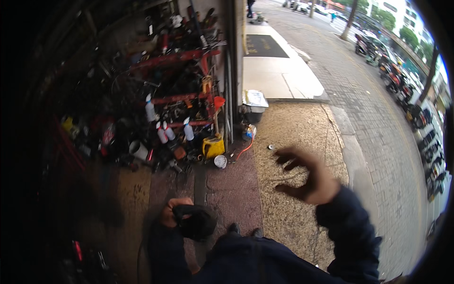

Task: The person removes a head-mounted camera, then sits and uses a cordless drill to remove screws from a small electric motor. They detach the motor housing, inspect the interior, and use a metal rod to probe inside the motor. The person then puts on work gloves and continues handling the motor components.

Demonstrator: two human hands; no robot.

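Observation:
Low in front of my body, my left hand is closed on the side of a black rounded object with a dark hollow in its top. What kind of object it is I cannot make out, and part of the hand lies behind it. Out to the right, my right hand is raised in the air with nothing in it. Its fingers are bent and spread, with a gap between them and the thumb. Beyond its fingertips, a small round piece lies on the tan stone ground.
A red metal rack crowded with parts and tools stands at the left. Spray bottles, a yellow container and a white tub sit at its foot. An orange hose lies nearby. Parked motorbikes line the paved street.

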